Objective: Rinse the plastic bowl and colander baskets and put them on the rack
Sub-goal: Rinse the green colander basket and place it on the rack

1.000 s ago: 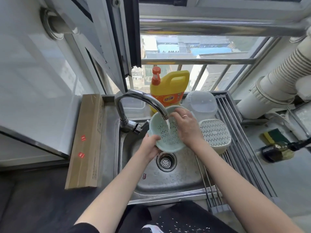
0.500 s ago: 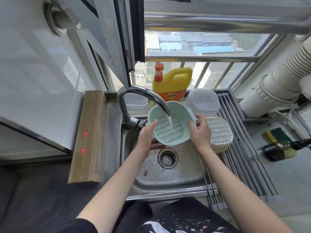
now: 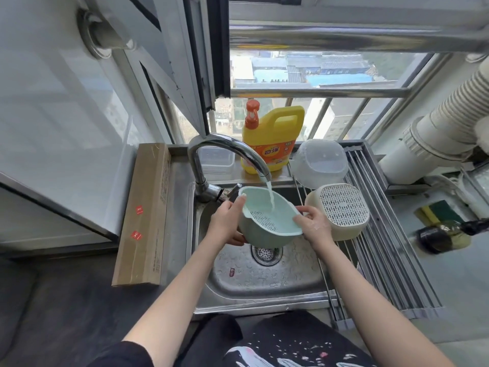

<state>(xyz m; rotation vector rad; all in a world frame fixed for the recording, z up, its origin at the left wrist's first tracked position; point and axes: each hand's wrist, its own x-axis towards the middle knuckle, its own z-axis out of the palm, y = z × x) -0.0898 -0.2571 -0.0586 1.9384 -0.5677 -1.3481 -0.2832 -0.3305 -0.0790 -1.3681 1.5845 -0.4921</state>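
Note:
A pale green colander basket [image 3: 267, 221] hangs over the sink [image 3: 264, 276], mouth up, under running water from the faucet [image 3: 227, 147]. My left hand [image 3: 227, 223] grips its left rim and side. My right hand [image 3: 315, 225] holds its right rim. On the roll-up rack [image 3: 391, 260] to the right, a cream colander basket [image 3: 341, 210] lies upside down. Behind it a clear plastic bowl [image 3: 318, 165] rests tilted, bottom toward me.
A yellow detergent bottle [image 3: 272, 139] and a small clear container [image 3: 215, 160] stand on the ledge behind the sink. A long cardboard box [image 3: 144, 215] lies left of the sink. A sponge [image 3: 434, 213] and dark bottle [image 3: 444, 234] lie far right, near a white duct [image 3: 436, 139].
The green colander turned from tilted toward me to mouth up and came lower. My right hand left its inside and took its right rim.

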